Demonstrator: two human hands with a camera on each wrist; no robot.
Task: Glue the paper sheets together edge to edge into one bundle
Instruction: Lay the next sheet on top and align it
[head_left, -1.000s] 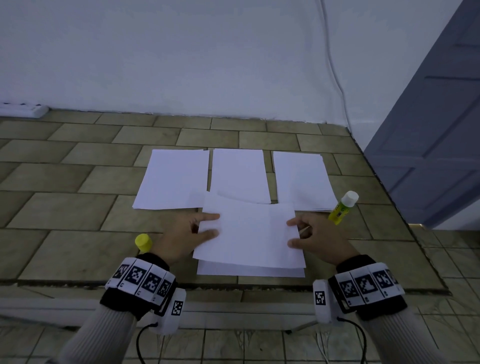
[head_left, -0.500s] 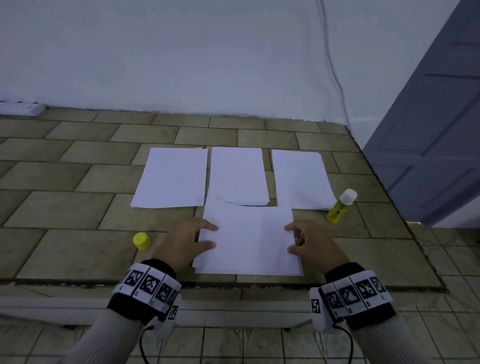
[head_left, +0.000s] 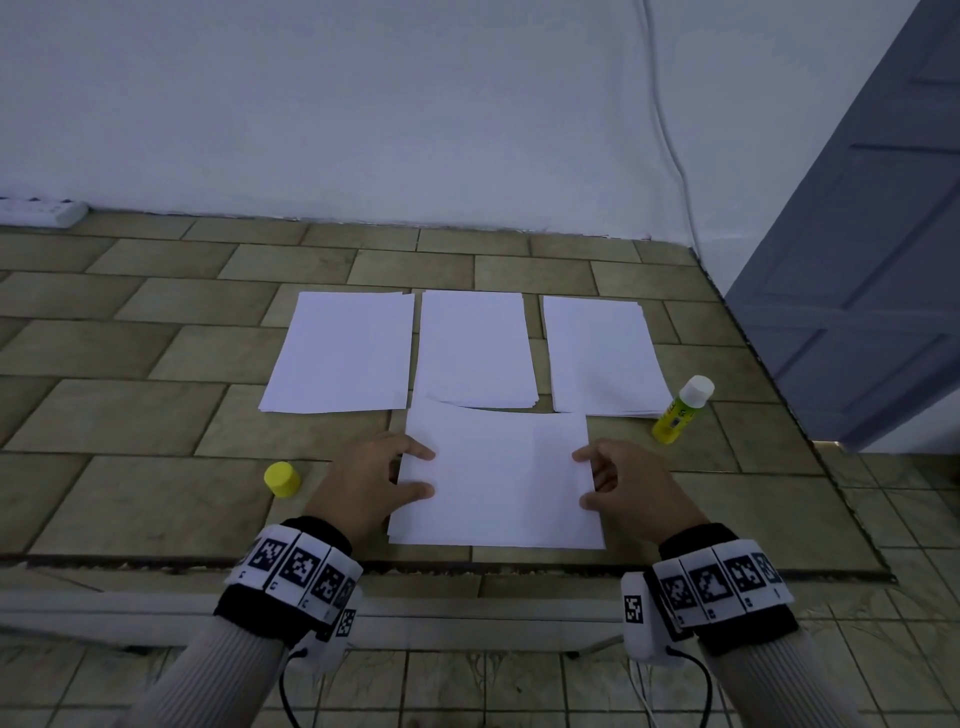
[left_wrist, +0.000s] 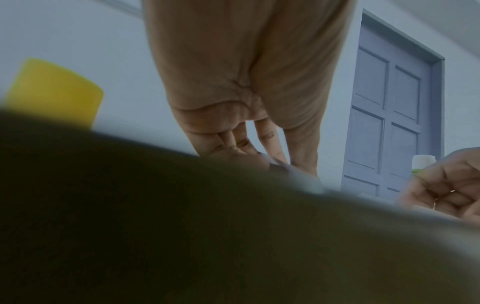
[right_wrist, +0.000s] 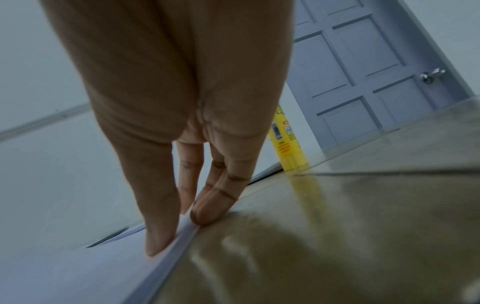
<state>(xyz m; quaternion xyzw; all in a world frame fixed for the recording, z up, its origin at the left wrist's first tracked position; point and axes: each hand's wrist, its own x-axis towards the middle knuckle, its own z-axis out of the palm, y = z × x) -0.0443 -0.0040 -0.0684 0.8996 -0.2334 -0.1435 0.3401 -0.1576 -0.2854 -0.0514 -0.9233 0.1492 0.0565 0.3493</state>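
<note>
A front stack of white paper sheets (head_left: 498, 478) lies near the table's front edge. My left hand (head_left: 415, 472) pinches its left edge, thumb on top, and the left wrist view shows the fingers (left_wrist: 262, 152) curled at the paper. My right hand (head_left: 584, 478) holds the right edge, with the thumb (right_wrist: 158, 236) on the top sheet and the fingertips against the stack's side. A yellow glue stick (head_left: 680, 410) stands to the right, uncapped. Its yellow cap (head_left: 282, 479) sits left of my left hand.
Three more paper stacks lie in a row behind: left (head_left: 337, 353), middle (head_left: 475, 348), right (head_left: 602, 356). The tiled table (head_left: 130, 415) ends just below the front stack. A white wall stands behind, and a blue door (head_left: 857, 260) to the right.
The top sheet, held raised and askew a second ago, now lies flush on the front stack. Both hands have stayed at its side edges.
</note>
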